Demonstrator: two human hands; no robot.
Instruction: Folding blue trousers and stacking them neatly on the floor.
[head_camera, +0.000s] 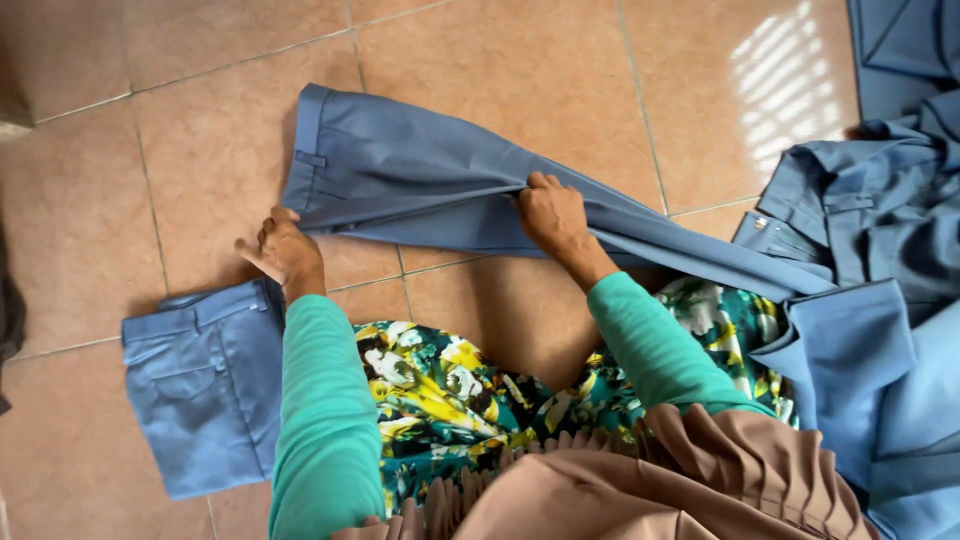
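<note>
Trousers (420, 180), blue, lie spread on the tiled floor (520, 70), long axis running waistband-left to legs-right. My right hand (552, 215) pinches a fold mid-leg; my left hand (283, 250) presses fingers together at the waistband corner, nearer that end.

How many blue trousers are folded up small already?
1: the folded blue trousers lie on the tiled floor beside the left hand. The right hand grips unfolded trousers. The blue pile may hide more.
</note>
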